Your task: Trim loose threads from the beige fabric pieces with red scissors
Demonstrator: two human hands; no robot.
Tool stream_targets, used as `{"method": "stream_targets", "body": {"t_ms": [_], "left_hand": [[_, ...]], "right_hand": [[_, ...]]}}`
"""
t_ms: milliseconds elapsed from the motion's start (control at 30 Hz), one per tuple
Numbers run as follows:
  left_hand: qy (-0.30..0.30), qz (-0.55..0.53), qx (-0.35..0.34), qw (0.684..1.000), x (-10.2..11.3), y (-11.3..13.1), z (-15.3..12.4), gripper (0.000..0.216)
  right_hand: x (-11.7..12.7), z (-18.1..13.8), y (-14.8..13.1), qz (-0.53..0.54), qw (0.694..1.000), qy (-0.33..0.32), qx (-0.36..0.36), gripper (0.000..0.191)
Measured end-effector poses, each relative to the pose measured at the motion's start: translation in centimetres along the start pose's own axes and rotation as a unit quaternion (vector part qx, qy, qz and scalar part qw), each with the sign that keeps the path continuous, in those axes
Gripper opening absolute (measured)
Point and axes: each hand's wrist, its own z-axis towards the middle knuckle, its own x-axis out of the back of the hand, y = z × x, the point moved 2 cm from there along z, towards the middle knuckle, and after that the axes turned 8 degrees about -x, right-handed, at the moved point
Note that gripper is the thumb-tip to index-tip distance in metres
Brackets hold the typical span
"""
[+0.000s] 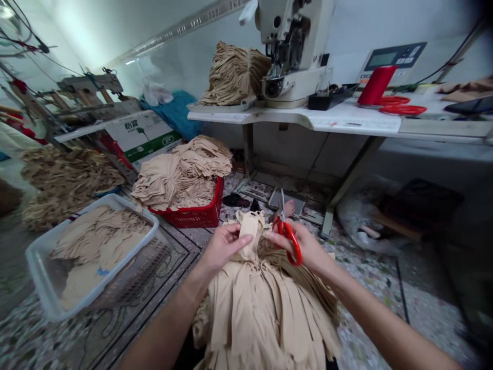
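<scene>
My left hand (pixel 220 248) pinches the end of a beige fabric strip (pixel 248 226) between thumb and fingers. In my right hand (pixel 308 247) is a pair of red-handled scissors (pixel 296 245), blades pointing up and away from the fabric. The right thumb and fingertips also reach to the strip's right edge; whether they grip it is hard to make out. Below both hands, a large bundle of beige fabric strips (pixel 262 313) drapes over my lap.
A red basket (pixel 196 216) piled with beige fabric and a clear plastic tub (pixel 42 288) stand on the floor to the left. Ahead, a sewing machine (pixel 296 85) sits on a white table (pixel 358 124), with a red thread cone (pixel 377 86) and another pair of scissors (pixel 402 109).
</scene>
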Motion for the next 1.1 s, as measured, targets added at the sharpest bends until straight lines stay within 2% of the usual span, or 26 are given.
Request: {"method": "stream_targets", "body": {"t_ms": [67, 200, 400, 700, 1100], "left_hand": [[-0.005, -0.004, 0.004, 1.0, -0.2, 0.2, -0.2, 0.033], [0.004, -0.01, 0.016, 1.0, -0.4, 0.3, -0.6, 0.033], [-0.018, -0.023, 0.032, 0.999, -1.1, -0.3, -1.3, 0.03], [-0.077, -0.01, 0.049, 0.996, -2.0, -0.5, -2.4, 0.031], [-0.087, -0.004, 0.07, 0.994, -2.1, -1.4, -3.0, 0.038]], "right_hand": [[0.4, -1.3, 0.5, -0.077, 0.996, -0.033, 0.009, 0.047], [1.4, -3.9, 1.2, -0.266, 0.963, -0.035, 0.021, 0.046], [1.7, -6.3, 1.7, -0.385, 0.92, -0.068, 0.018, 0.042], [0.9, -6.3, 1.1, -0.394, 0.916, -0.063, 0.038, 0.043], [1.3, -6.0, 2.9, -0.38, 0.923, -0.055, -0.003, 0.056]]}}
